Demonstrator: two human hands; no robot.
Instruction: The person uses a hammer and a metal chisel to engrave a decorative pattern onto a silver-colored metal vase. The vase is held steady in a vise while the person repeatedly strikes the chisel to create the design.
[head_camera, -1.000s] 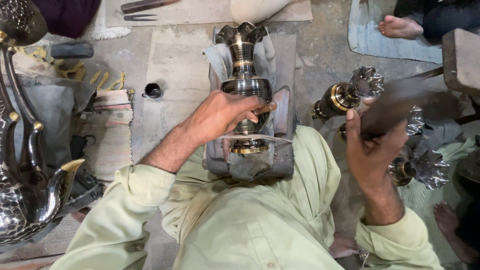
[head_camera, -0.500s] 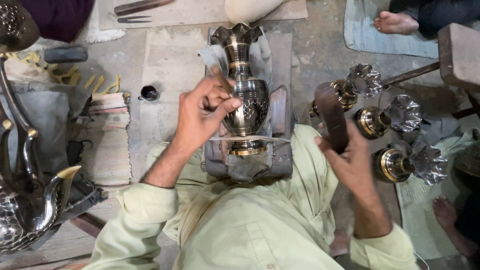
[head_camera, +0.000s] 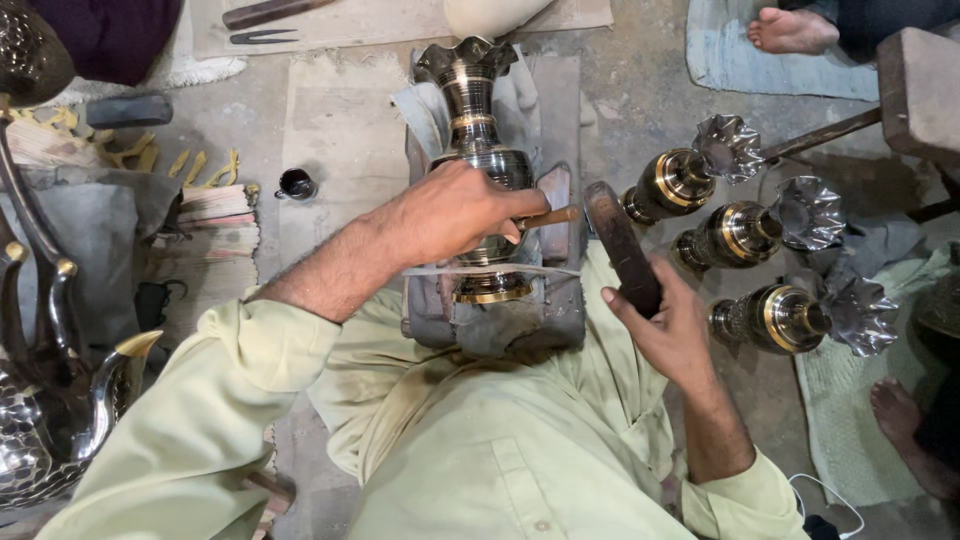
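Observation:
A dark brass vase (head_camera: 470, 90) with a fluted rim lies on its side on a padded block (head_camera: 545, 320) in front of me. My left hand (head_camera: 455, 212) rests on the vase's belly and pinches a thin chisel (head_camera: 552, 215) that points right. My right hand (head_camera: 668, 325) grips a dark wooden mallet (head_camera: 620, 245) held upright just right of the chisel's end.
Three similar vases (head_camera: 740, 235) lie on the floor to the right. A small dark cup (head_camera: 296, 183) sits to the left, beside stacked paper (head_camera: 215, 230). A metal teapot (head_camera: 60, 420) stands at lower left. Other people's bare feet (head_camera: 790, 30) show at the right.
My left hand has slid down from the vase's neck to its belly with the chisel. My right hand has swung the mallet in from the right toward the chisel.

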